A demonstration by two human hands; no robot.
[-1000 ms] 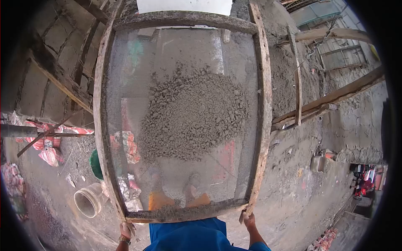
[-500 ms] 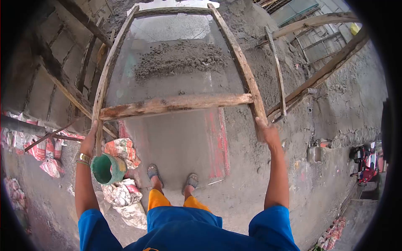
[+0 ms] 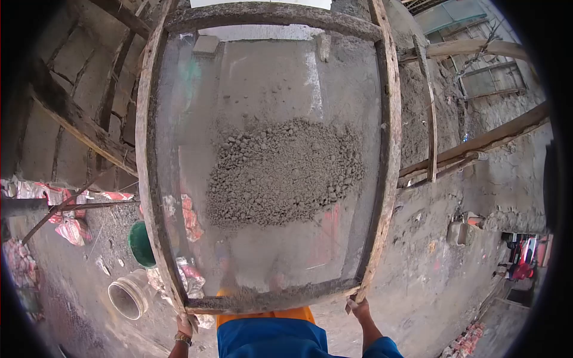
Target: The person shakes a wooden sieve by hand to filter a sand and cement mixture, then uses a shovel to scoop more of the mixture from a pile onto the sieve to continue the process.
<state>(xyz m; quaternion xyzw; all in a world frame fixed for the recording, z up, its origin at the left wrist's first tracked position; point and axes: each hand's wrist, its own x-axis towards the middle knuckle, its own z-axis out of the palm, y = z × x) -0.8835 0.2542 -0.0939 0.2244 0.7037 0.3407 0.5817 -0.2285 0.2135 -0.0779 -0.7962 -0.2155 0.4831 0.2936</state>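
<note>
My left hand (image 3: 185, 325), with a watch at the wrist, is closed round the near left handle of a wooden-framed sieve (image 3: 391, 119). The near right handle is in the grip of my right hand (image 3: 358, 306). Its fine mesh is see-through and stretches between two long side rails and two crossbars. On the middle of the mesh lies a heap of grey lumps and grains (image 3: 286, 173). The near crossbar is close to my waist. My feet are hidden beneath the sieve.
To the left stand a green bucket (image 3: 141, 244) and a whitish bucket (image 3: 128, 295). Filled sacks (image 3: 74, 231) lie farther left. Wooden beams (image 3: 80, 122) slant on the left, and another beam (image 3: 477, 143) runs along the right. A red motorcycle (image 3: 523, 265) is at far right.
The sieve's near end has come toward my body, and my hands have drawn in with it. The grey lumps have shifted toward me on the mesh. A whitish bucket now shows.
</note>
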